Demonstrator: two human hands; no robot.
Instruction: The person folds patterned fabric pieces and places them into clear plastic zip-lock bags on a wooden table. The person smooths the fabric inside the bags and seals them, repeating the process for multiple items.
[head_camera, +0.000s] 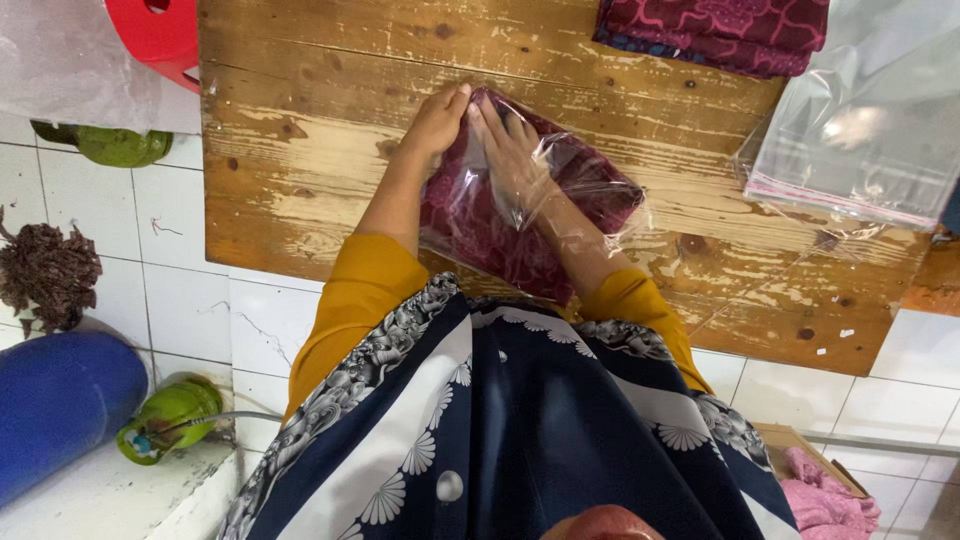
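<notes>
**Folded maroon cloth going into a clear bag on the wooden bench**

A folded maroon patterned cloth (500, 235) lies near the middle of the worn wooden bench (300, 180), partly sheathed in a clear plastic bag (560, 195). The left hand (435, 120) rests at the bundle's 10 o'clock corner, fingers curled close together against the bag's far edge. The right hand (515, 150) lies flat on top, fingers spread narrow and apparently under the film; whether it pinches anything I cannot tell.

The cloth looks soft, light and limp, likely to sag if lifted by one corner, so it is best supported flat or by the folded edge. The bag looks thin, slick and crinkly, and easier to grip at its open mouth.

At 1 o'clock sits a stack of folded maroon fabric (715, 30); at 3 o'clock, a pile of empty clear bags (860, 150). A red stool (160, 35) shows at 11 o'clock.
</notes>
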